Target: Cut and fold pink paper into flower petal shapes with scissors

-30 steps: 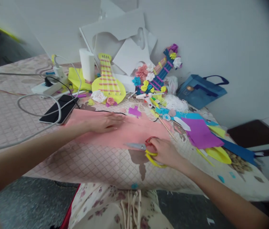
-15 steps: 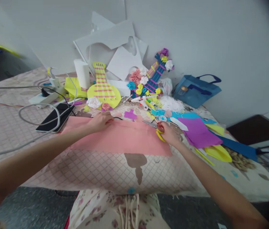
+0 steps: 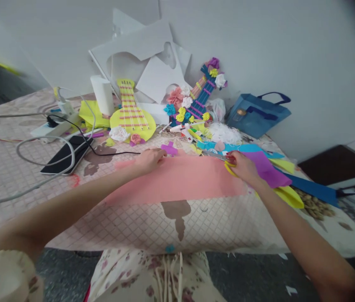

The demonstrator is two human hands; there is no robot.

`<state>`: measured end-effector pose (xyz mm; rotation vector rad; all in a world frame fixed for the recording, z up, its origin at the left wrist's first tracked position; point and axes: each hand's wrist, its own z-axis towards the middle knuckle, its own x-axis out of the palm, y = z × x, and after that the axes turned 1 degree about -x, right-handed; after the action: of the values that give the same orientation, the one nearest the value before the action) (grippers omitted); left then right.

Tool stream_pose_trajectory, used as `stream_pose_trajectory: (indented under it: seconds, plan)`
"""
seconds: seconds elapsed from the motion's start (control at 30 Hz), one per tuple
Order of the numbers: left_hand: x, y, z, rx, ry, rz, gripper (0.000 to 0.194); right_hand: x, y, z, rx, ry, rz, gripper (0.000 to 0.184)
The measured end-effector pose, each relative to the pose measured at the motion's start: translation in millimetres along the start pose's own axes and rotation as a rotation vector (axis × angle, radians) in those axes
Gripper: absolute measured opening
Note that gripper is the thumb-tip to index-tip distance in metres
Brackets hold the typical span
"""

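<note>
Paper (image 3: 177,180), pink and wide, lies nearly flat across the patterned tablecloth (image 3: 127,226) in the head view, in front of the person. The left hand (image 3: 150,160) rests at its far edge, fingers bent; whether they pinch the sheet or only press it cannot be told. The right hand (image 3: 244,167), over the sheet's far right corner, is closed around the handles of red-and-yellow scissors (image 3: 218,156), blades pointing leftward along the far edge. A purple scrap (image 3: 170,148) lies just beyond the left hand, and a black cable (image 3: 111,154) runs up to that hand. Handling the sheet well probably calls for light, even pressure so it does not crease, the cable kept out from under it, and the blade tips kept away from the left fingers.
</note>
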<state>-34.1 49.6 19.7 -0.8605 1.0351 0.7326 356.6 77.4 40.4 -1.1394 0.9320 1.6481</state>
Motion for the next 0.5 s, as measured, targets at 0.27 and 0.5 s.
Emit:
stream_pose_trajectory:
  seconds: [0.27,0.5]
  plan:
    - [11.4,-3.0,23.1,0.021,0.003,-0.042,0.029,-6.4,-15.8,4.0,0.039,-0.082,-0.031,0.029]
    - [3.1,-5.2,30.5,0.042,-0.038,-0.020,0.026,-6.4,60.9,-26.4,-0.079,0.086,0.039,0.032]
